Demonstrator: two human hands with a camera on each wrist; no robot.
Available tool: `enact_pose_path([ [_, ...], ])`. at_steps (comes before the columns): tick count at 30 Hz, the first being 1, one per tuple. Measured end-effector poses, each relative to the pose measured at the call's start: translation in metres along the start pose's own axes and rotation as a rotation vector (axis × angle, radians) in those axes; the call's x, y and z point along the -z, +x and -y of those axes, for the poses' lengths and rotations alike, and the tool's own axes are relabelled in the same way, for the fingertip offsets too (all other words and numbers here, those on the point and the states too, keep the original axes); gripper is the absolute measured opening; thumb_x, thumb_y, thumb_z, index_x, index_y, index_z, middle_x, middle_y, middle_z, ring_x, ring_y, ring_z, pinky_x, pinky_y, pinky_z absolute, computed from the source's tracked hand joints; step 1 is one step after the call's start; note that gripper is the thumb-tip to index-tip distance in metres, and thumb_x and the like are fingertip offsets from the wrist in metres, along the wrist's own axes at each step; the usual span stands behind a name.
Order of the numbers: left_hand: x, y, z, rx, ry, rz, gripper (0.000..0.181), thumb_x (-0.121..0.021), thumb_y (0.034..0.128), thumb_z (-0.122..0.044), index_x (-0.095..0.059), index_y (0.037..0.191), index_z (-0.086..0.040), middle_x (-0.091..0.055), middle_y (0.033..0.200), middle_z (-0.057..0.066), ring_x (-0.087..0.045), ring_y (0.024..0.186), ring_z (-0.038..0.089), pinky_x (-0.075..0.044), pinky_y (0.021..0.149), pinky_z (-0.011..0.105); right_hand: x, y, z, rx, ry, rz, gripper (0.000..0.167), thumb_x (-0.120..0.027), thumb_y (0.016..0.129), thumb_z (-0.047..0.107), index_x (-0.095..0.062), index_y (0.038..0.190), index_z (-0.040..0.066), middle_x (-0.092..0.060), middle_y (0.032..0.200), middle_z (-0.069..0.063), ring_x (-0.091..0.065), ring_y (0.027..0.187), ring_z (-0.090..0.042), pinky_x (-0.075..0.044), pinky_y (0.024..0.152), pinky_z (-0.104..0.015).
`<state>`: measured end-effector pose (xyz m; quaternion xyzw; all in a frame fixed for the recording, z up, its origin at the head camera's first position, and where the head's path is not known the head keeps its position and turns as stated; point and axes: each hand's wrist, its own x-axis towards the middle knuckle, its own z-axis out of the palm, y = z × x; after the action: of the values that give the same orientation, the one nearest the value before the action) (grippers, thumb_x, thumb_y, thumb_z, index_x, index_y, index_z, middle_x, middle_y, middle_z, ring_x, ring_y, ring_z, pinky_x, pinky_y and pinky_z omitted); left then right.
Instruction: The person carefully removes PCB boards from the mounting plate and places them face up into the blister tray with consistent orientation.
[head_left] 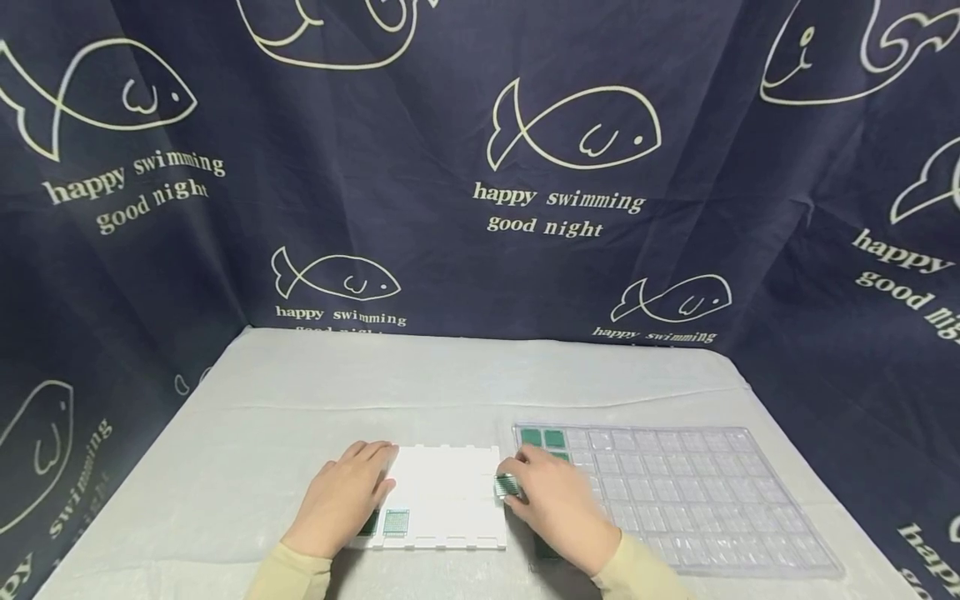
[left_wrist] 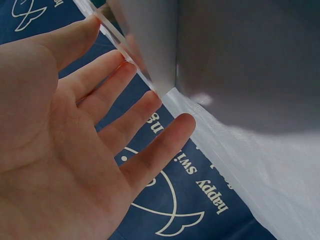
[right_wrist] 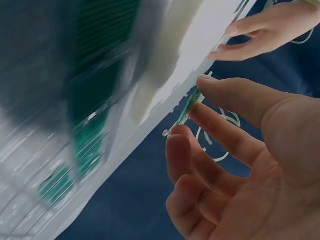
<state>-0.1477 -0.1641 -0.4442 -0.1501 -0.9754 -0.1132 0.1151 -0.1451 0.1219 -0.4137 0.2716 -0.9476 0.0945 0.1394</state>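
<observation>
A white flat panel (head_left: 450,492) with notched edges lies on the table. On its near-left part sits a small green perforated circuit board (head_left: 396,522); a second one (head_left: 368,525) beside it is partly hidden by my left hand. That left hand (head_left: 339,504) rests at the panel's left edge; in the left wrist view its fingers (left_wrist: 150,147) are extended and fairly straight. My right hand (head_left: 558,510) pinches another green circuit board (head_left: 507,486), tilted, over the panel's right edge. In the right wrist view, thumb and fingertips hold this board (right_wrist: 190,106) edge-on.
Right of the panel lies a clear plastic compartment tray (head_left: 705,500), partly behind my right hand. Several green boards (head_left: 531,437) occupy its left-hand compartments. A pale cloth (head_left: 262,375) covers the table, and a dark blue fish-print curtain (head_left: 420,183) surrounds it.
</observation>
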Motion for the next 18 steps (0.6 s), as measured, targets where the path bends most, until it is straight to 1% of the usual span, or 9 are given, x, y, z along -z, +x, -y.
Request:
enact_pose_path([
  [6, 0.0, 0.0, 0.0, -0.002, 0.003, -0.002, 0.044, -0.078, 0.0896, -0.028, -0.068, 0.129, -0.011, -0.07, 0.13, 0.002, -0.065, 0.12, 0.023, -0.06, 0.078, 0.047, 0.001, -0.007, -0.017, -0.09, -0.019, 0.01, 0.031, -0.092, 0.072, 0.021, -0.075, 0.098, 0.019, -0.068, 0.091, 0.005, -0.062, 0.069, -0.008, -0.051, 0.057, -0.022],
  [8, 0.0, 0.001, 0.0, -0.003, 0.003, -0.006, 0.043, -0.078, 0.0896, -0.027, -0.068, 0.129, -0.011, -0.07, 0.13, 0.002, -0.065, 0.12, 0.024, -0.059, 0.078, 0.047, 0.002, -0.008, -0.022, -0.126, -0.026, 0.019, 0.032, -0.092, 0.072, 0.022, -0.075, 0.1, 0.02, -0.068, 0.091, 0.005, -0.061, 0.069, -0.007, -0.05, 0.057, -0.022],
  [12, 0.0, 0.001, 0.0, -0.004, 0.002, -0.007, 0.044, -0.078, 0.0893, -0.027, -0.068, 0.129, -0.011, -0.07, 0.13, 0.002, -0.064, 0.12, 0.023, -0.059, 0.077, 0.047, 0.003, -0.012, -0.03, -0.192, -0.032, 0.036, 0.034, -0.092, 0.071, 0.022, -0.076, 0.101, 0.021, -0.068, 0.09, 0.007, -0.052, 0.064, -0.001, -0.045, 0.054, -0.018],
  [14, 0.0, 0.001, 0.0, -0.002, -0.001, -0.001, 0.044, -0.078, 0.0893, -0.027, -0.068, 0.129, -0.011, -0.07, 0.13, 0.001, -0.064, 0.12, 0.023, -0.059, 0.077, 0.047, 0.003, -0.015, -0.034, -0.213, -0.039, 0.045, 0.034, -0.092, 0.071, 0.022, -0.076, 0.1, 0.022, -0.068, 0.089, 0.007, -0.05, 0.064, 0.0, -0.045, 0.054, -0.018],
  [18, 0.001, 0.0, -0.001, 0.002, -0.008, 0.01, 0.044, -0.078, 0.0893, -0.027, -0.068, 0.129, -0.011, -0.07, 0.13, 0.002, -0.064, 0.12, 0.023, -0.06, 0.079, 0.047, 0.001, -0.02, -0.042, -0.237, -0.049, 0.057, 0.033, -0.092, 0.071, 0.023, -0.076, 0.1, 0.022, -0.067, 0.089, 0.007, -0.052, 0.066, -0.001, -0.046, 0.055, -0.02],
])
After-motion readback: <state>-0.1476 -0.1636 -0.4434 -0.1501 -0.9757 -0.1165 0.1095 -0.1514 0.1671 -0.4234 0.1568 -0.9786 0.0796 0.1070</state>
